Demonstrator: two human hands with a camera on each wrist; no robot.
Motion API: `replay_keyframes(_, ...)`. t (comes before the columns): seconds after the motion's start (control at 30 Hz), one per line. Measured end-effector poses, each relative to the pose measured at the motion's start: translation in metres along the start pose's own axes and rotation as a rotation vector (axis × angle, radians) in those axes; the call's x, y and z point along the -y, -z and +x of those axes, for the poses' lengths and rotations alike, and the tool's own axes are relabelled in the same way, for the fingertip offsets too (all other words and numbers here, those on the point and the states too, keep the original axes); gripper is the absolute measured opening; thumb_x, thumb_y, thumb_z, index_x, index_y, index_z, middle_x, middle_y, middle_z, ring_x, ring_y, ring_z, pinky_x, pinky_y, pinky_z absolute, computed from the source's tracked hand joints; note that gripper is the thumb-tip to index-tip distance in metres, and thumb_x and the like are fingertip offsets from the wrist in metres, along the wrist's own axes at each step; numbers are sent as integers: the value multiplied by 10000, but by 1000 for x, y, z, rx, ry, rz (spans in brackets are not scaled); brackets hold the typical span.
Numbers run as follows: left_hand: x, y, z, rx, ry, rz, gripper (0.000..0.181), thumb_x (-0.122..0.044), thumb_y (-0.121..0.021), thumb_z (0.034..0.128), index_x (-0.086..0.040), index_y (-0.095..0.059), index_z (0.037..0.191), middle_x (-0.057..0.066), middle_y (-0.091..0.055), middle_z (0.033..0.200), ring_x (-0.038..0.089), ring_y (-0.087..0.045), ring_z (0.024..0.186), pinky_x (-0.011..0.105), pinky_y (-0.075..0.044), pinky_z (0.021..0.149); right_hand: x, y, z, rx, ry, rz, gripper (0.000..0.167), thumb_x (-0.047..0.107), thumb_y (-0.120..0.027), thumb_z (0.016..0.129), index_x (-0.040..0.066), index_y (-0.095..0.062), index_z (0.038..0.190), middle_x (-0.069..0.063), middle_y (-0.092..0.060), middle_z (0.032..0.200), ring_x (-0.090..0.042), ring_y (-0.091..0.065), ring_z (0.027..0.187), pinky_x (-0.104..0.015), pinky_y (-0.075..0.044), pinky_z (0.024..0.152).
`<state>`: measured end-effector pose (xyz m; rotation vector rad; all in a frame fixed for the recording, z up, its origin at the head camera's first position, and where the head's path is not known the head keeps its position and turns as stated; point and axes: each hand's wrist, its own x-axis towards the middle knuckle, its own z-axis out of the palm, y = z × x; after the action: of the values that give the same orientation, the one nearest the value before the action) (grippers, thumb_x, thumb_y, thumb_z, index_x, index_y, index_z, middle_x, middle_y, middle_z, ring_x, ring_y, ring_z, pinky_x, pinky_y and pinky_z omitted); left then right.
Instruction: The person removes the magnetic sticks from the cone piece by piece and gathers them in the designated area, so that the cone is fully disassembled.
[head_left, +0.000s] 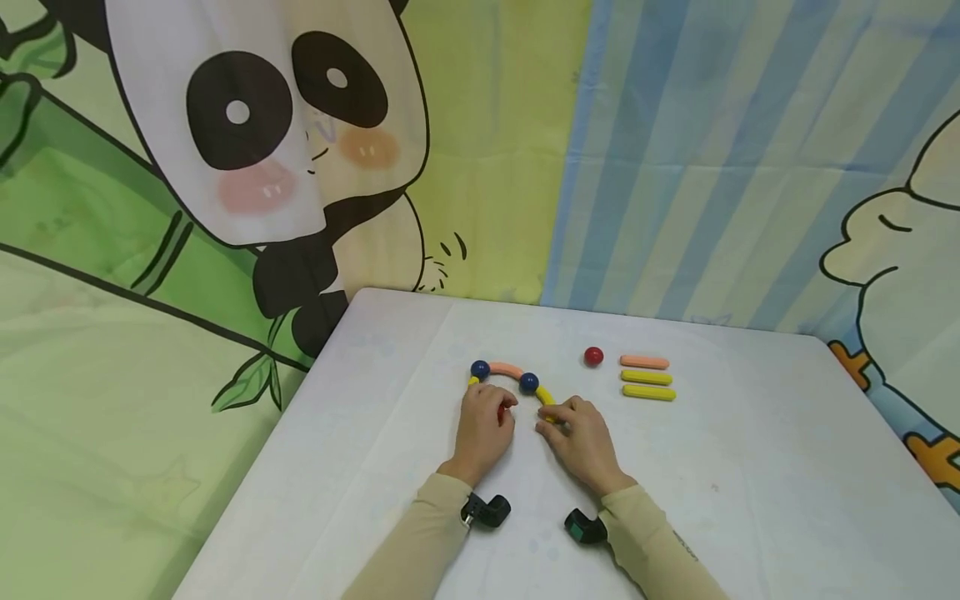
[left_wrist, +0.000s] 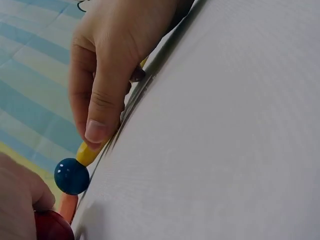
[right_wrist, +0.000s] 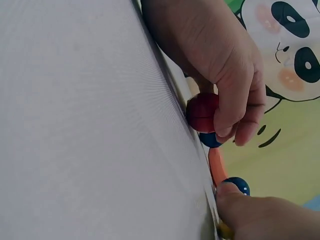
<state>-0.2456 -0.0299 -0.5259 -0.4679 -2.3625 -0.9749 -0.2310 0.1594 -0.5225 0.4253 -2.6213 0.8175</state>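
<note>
A chain of toy rods and balls lies on the table: a curved orange rod (head_left: 506, 369) joins a left blue ball (head_left: 480, 369) to a right blue ball (head_left: 529, 383). My right hand (head_left: 583, 442) pinches the yellow rod (head_left: 545, 395) that runs down from the right blue ball. Another yellow rod (head_left: 473, 381) shows below the left blue ball, mostly hidden behind my left hand (head_left: 483, 427). The fingers of that left hand grip a red ball (right_wrist: 202, 113), seen best in the right wrist view, close to the left end of the chain.
Further right on the white table (head_left: 750, 467) lie a loose red ball (head_left: 593, 357), an orange rod (head_left: 644, 362) and two yellow rods (head_left: 648, 392) side by side. A printed panda curtain (head_left: 487, 167) hangs behind the table's far edge.
</note>
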Motion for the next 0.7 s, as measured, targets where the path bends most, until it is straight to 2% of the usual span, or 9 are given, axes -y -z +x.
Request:
replay_keyframes(0.17,-1,2,0,-97,114,30,159,-58,-744,793,-128,-655,904,34,-594,945,258,-497,978,386,-411,876,-4,2,1,-100,-45,-34,164,222,-804,815,169,-797,970,25,-528,816,-158,-443,722,-292,-338,619)
replay_keyframes(0.3,-4,3,0,-134,186,2,231,40,-669,761,-77,-641,958,90,-537,1077,285,-465,1035,392,-437,844,-8,5,2,-170,-75,-21,130,158,-804,811,145,-799,940,-22,-529,828,-208,-468,735,-319,-357,626)
replay_keyframes(0.37,-5,4,0,-140,211,-14,272,77,-624,741,-55,-638,978,100,-522,1121,284,-469,1049,396,-452,831,-10,7,3,-186,-114,-14,177,136,-796,815,134,-786,991,-52,-543,876,-238,-496,776,-352,-384,651)
replay_keyframes(0.53,-3,7,1,-122,246,-22,318,107,-570,733,-52,-634,1001,89,-517,1160,258,-527,1046,383,-488,783,-17,9,5,-181,-217,-25,395,139,-759,839,113,-675,1223,-103,-598,1033,-295,-567,942,-437,-451,804)
replay_keyframes(0.6,1,9,1,-114,238,-13,317,109,-558,729,-53,-641,989,86,-533,1149,253,-553,1031,380,-498,759,-20,9,5,-175,-230,-32,417,147,-750,846,91,-652,1248,-114,-625,1057,-314,-583,980,-462,-452,847)
replay_keyframes(0.7,9,14,2,-116,236,20,319,122,-548,738,-52,-644,988,90,-554,1133,265,-566,1024,388,-497,800,-21,8,4,-167,-230,-45,373,153,-745,851,65,-674,1206,-118,-653,1056,-325,-596,994,-478,-445,853)
